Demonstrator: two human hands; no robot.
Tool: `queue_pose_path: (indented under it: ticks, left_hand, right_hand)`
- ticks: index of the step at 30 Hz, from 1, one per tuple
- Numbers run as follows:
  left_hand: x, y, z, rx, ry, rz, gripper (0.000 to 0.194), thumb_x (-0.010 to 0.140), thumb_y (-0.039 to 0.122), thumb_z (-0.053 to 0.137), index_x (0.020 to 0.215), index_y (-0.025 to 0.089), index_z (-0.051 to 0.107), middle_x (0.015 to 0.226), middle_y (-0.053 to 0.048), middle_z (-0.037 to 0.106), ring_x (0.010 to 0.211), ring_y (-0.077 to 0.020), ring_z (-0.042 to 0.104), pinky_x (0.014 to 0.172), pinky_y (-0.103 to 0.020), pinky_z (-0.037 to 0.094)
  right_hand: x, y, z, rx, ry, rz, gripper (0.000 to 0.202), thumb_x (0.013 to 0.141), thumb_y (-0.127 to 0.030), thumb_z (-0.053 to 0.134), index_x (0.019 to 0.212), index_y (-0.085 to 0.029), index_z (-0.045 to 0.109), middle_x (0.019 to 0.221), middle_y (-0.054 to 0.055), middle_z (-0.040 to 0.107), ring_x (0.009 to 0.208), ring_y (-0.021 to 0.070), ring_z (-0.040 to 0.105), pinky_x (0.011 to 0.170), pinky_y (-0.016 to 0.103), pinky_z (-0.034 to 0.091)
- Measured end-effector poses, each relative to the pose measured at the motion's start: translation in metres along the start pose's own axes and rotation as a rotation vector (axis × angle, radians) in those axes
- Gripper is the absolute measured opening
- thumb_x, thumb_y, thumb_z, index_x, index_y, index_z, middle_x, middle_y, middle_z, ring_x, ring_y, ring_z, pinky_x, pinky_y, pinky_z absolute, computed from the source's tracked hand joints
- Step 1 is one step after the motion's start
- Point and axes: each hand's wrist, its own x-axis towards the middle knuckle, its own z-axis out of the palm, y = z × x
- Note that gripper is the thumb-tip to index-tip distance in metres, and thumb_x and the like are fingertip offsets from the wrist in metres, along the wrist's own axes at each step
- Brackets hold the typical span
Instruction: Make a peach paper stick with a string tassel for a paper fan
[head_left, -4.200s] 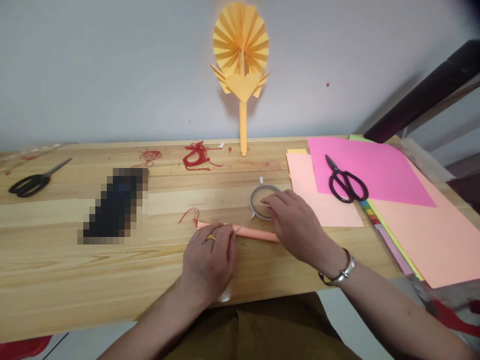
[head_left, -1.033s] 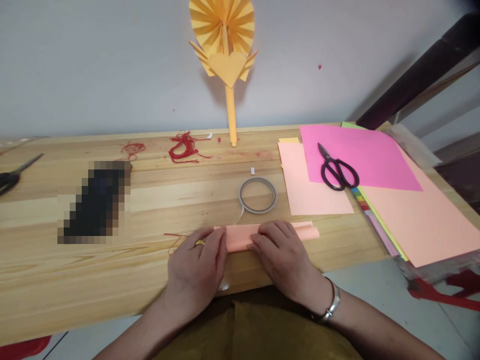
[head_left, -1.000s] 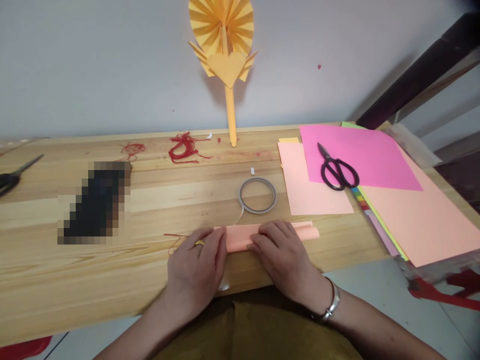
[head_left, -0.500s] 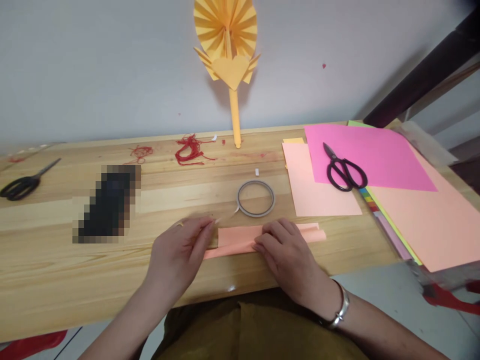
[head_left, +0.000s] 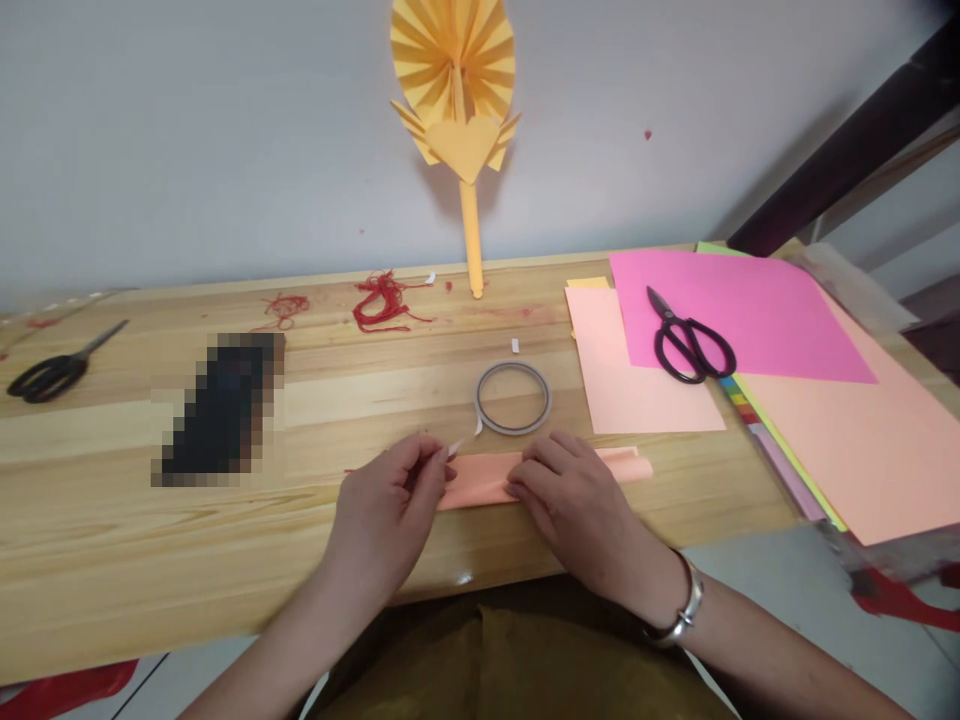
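Note:
A sheet of salmon-pink paper [head_left: 480,482], partly rolled along its near edge, lies across the table before me. My right hand [head_left: 574,505] grips its middle with fingers curled over the roll. At the paper's left end, my left hand [head_left: 397,500] pinches a short white strip of tape [head_left: 454,450] between thumb and forefinger. Just beyond the paper lies a roll of double-sided tape [head_left: 478,400] with a loose tail curling from its left side. The paper's right end sticks out past my right hand; its left edge is partly hidden by my left hand.
Black-handled scissors [head_left: 694,350] rest on a bright pink sheet [head_left: 757,310] at right, over other coloured paper. More scissors [head_left: 52,375] and a blurred dark object [head_left: 225,410] lie left. Red thread [head_left: 382,300] lies behind; a yellow paper fan [head_left: 465,150] leans against the wall.
My left hand has moved right, with the tape strip, over the paper's left end. The strip and the roll's tail now show a gap. My right hand stays on the paper.

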Motion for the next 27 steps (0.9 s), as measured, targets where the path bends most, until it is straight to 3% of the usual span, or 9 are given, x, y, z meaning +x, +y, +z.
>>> queue_pose_path:
  ticks: [5,9,12,17,20,27]
  left_hand:
    - [-0.003,-0.008,0.010,0.197,0.102,0.097,0.020,0.085,0.037,0.049,0.081,0.024,0.063,0.070,0.002,0.070,0.066,-0.0176,0.065,0.059,-0.029,0.046]
    - [-0.004,-0.013,0.015,0.209,0.136,0.130,0.021,0.086,0.037,0.048,0.083,0.023,0.064,0.071,0.001,0.070,0.066,-0.0179,0.065,0.060,-0.029,0.046]
    - [-0.004,-0.014,0.016,0.191,0.148,0.132,0.023,0.086,0.038,0.047,0.084,0.023,0.064,0.072,0.001,0.070,0.067,-0.0175,0.065,0.061,-0.029,0.047]
    - [-0.006,-0.014,0.016,0.158,0.159,0.144,0.020,0.087,0.035,0.048,0.086,0.023,0.063,0.072,0.002,0.071,0.067,-0.0157,0.066,0.061,-0.027,0.047]
    - [-0.005,-0.013,0.016,0.169,0.171,0.158,0.018,0.087,0.033,0.048,0.087,0.023,0.063,0.071,0.002,0.071,0.067,-0.0154,0.066,0.061,-0.026,0.047]
    - [-0.005,-0.011,0.015,0.183,0.172,0.143,0.018,0.086,0.032,0.047,0.086,0.022,0.062,0.072,0.002,0.071,0.067,-0.0165,0.066,0.060,-0.027,0.047]
  right_hand:
    - [0.000,-0.001,-0.004,0.009,-0.020,-0.006,0.018,0.090,-0.016,0.054,0.075,-0.015,0.064,0.077,0.005,0.058,0.077,0.0180,0.049,0.069,0.031,0.039]
    - [0.007,0.003,-0.016,0.036,-0.035,-0.009,0.020,0.092,-0.017,0.050,0.077,-0.014,0.062,0.079,0.006,0.059,0.080,0.0186,0.049,0.072,0.032,0.041]
    - [0.019,0.014,-0.026,-0.069,-0.005,-0.055,0.016,0.092,-0.014,0.049,0.083,-0.014,0.062,0.087,0.008,0.059,0.086,0.0206,0.048,0.076,0.034,0.041]
    - [0.042,0.033,-0.034,-0.234,-0.142,-0.120,0.002,0.085,-0.014,0.059,0.086,-0.014,0.060,0.093,0.008,0.059,0.093,0.0229,0.046,0.074,0.034,0.039]
    - [0.050,0.041,-0.034,-0.217,-0.189,-0.152,0.006,0.084,-0.014,0.061,0.079,-0.015,0.058,0.093,0.006,0.059,0.094,0.0219,0.046,0.076,0.033,0.039]
    - [0.053,0.047,-0.042,-0.038,-0.084,-0.142,0.011,0.091,-0.011,0.046,0.084,-0.016,0.052,0.087,0.005,0.057,0.086,0.0185,0.048,0.082,0.033,0.038]
